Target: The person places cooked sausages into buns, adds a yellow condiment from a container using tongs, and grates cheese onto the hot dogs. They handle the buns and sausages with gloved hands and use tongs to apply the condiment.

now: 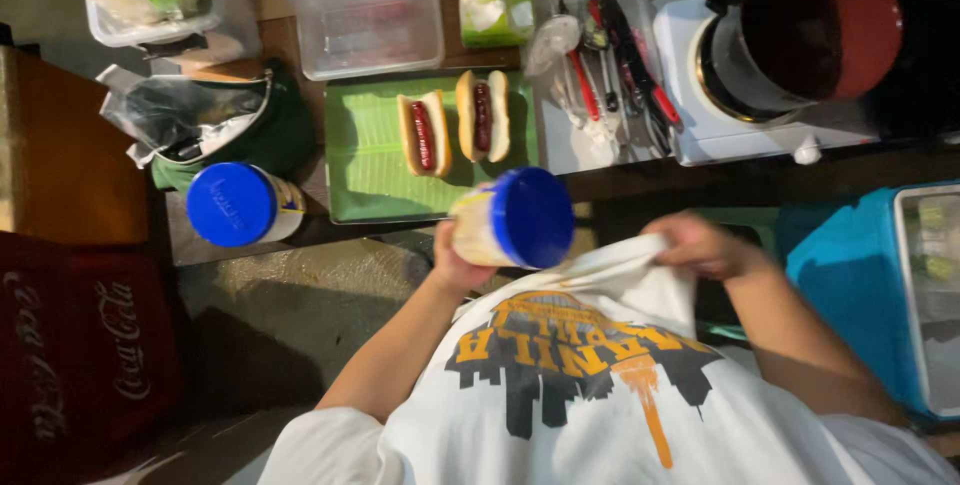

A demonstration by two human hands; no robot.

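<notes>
My left hand (pixel 455 263) grips a pale jar with a blue lid (pixel 512 219), held tilted above my white printed shirt (pixel 590 375). My right hand (pixel 700 245) pinches a fold of that shirt close to the jar's lid. Beyond the jar lies a green tray (pixel 365 160) carrying two hot dogs in buns (pixel 453 125). A second jar with a blue lid (pixel 240 205) stands left of the tray.
A clear plastic box (pixel 368 27) and a green packet (pixel 495 10) sit behind the tray. Tongs and utensils (pixel 610 55) lie on a white tray, beside a dark pot on a white stove (pixel 790 35). A teal cooler (pixel 860 285) is at right, a red crate (pixel 85 345) at left.
</notes>
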